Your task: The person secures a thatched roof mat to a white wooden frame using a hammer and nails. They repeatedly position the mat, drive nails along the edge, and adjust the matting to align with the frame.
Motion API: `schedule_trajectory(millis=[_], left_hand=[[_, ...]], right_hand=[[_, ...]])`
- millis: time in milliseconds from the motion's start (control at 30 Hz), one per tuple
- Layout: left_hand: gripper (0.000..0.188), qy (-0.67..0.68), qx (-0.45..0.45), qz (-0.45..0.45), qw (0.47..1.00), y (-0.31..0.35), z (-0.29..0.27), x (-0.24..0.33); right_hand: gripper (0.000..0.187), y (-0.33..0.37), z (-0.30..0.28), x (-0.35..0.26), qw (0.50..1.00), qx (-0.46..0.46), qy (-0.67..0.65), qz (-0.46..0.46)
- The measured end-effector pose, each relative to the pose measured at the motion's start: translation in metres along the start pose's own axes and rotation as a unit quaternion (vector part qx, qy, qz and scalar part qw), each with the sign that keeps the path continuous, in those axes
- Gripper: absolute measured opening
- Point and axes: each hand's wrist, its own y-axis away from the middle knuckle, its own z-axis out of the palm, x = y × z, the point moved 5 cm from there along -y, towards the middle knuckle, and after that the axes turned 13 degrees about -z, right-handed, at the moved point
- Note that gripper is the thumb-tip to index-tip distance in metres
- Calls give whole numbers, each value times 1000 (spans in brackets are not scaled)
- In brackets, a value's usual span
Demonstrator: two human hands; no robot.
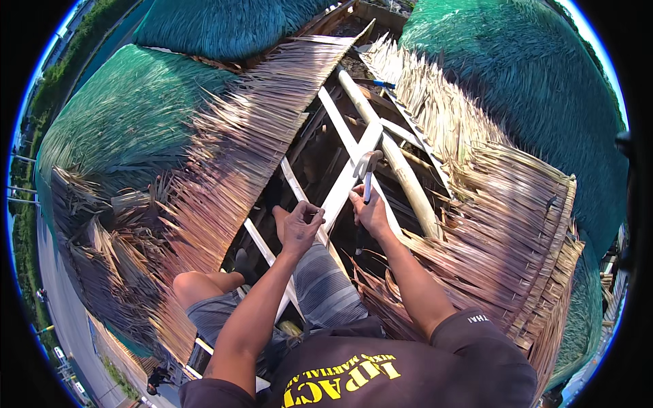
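Seen from above, a person in a dark T-shirt (340, 370) with yellow lettering and grey striped shorts (330, 282) sits on an opened thatched roof, knees bent apart; the right hand (373, 216) grips a claw hammer (368, 185) by its handle, fingers wrapped around it, the metal head uppermost and the dark lower end showing below the fist; the hammer is just right of the middle of the view, its head seen against a broad pale plank (340, 192), though whether the two touch cannot be told; the left hand (298, 230) is nearby, to the left of the hammer and above the person's thigh, its fingers curled in narrow with thumb and fingertips close together; whether they pinch something small cannot be told; around the hands, pale wooden battens (337, 121) cross over a dark gap, and a thick round pole (411, 183) slants down to the right of the hammer; a blue object (384, 84) lies farther up the frame; brown thatch panels (503, 234) flank the gap on both sides, with green thatch mounds (122, 115) beyond them; a grey road (78, 340) runs far below at lower left.
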Motion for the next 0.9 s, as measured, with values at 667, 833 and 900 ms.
schedule_trajectory(millis=[667,833,900], left_hand=[[19,-297,-387,59,871,-134,176,29],[19,-391,-367,142,832,-185,169,133],[18,-407,-330,124,843,-200,151,171]], right_hand=[[51,-24,-180,85,806,117,559,155],[48,-30,-180,82,814,112,537,190],[48,-32,-180,86,815,94,532,210]])
